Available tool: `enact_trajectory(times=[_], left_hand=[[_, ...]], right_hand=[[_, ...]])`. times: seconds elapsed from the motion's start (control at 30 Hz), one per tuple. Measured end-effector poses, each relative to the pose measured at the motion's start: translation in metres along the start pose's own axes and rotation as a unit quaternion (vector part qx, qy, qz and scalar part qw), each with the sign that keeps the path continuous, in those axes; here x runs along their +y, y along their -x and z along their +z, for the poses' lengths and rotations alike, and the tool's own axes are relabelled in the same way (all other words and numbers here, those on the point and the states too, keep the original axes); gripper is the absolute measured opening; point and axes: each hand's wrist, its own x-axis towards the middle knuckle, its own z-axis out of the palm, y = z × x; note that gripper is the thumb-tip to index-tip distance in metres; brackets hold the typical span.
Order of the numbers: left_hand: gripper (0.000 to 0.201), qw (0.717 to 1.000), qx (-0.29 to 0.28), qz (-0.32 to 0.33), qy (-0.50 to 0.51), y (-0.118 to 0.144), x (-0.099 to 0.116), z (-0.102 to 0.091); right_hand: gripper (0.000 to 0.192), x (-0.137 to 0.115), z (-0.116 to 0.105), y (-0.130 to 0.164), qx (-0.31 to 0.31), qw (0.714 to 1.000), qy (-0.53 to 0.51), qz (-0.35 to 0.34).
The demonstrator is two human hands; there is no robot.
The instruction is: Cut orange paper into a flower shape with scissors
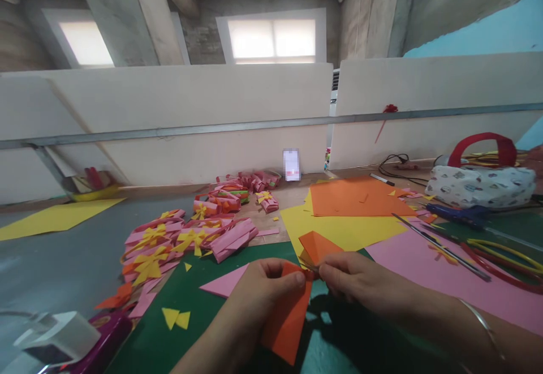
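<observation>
My left hand point(278, 283) grips a folded piece of orange paper point(288, 329), thumb on top, its long flap hanging toward me. Close by on the right, my right hand point(352, 275) pinches near the same spot, where an orange paper flap point(318, 248) points up and away. A bit of yellow shows between the hands; its shape is partly hidden by my fingers. Both hands are above a green cutting mat point(148, 340). A pink paper triangle point(224, 282) lies partly under my left hand. Small yellow paper scraps point(176, 317) rest on the mat to the left.
Pink paper rolls with yellow bows point(190, 238) are heaped at the left. Beyond my hands lie orange sheets point(360, 196) and yellow sheets point(339, 227). Scissors point(500, 261), a blue glue gun point(458, 214) and a patterned bag point(479, 184) are on the right. A phone point(291, 164) stands behind.
</observation>
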Motion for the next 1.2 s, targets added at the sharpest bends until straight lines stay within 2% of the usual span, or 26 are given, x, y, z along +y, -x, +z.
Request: enact_trajectory(times=[0.07,0.17,0.5,0.73,0.9,1.07,1.2], left_hand=[[0.020,1.000,0.004,-0.002,-0.003,0.0008,0.0004,-0.0003],[0.021,0.999,0.020,-0.019,-0.016,-0.0007,-0.0006,-0.0012],[0.020,0.999,-0.023,-0.017,-0.015,-0.0057,-0.0005,-0.0020],[0.021,0.999,-0.019,-0.024,-0.016,-0.0066,-0.0018,-0.0025],[0.021,0.999,-0.029,-0.015,-0.029,-0.0071,-0.0022,-0.0017],[0.020,0.999,-0.006,-0.008,-0.048,-0.0082,-0.0049,-0.0024],[0.020,0.999,-0.012,-0.003,-0.048,-0.0079,-0.0044,-0.0025]], right_hand=[[0.044,-0.0012,0.0001,0.0007,-0.023,0.999,-0.034,0.036],[0.048,-0.0016,-0.0001,0.0015,-0.045,0.992,-0.094,0.070],[0.046,0.0044,0.0001,0.0004,-0.054,0.992,-0.108,0.048],[0.050,0.0065,0.0022,-0.0003,-0.046,0.994,-0.093,0.040],[0.047,0.0047,0.0027,-0.0007,-0.043,0.994,-0.090,0.042],[0.044,0.0052,0.0039,-0.0015,-0.042,0.994,-0.086,0.047],[0.041,0.0044,0.0053,-0.0017,-0.042,0.994,-0.088,0.046]])
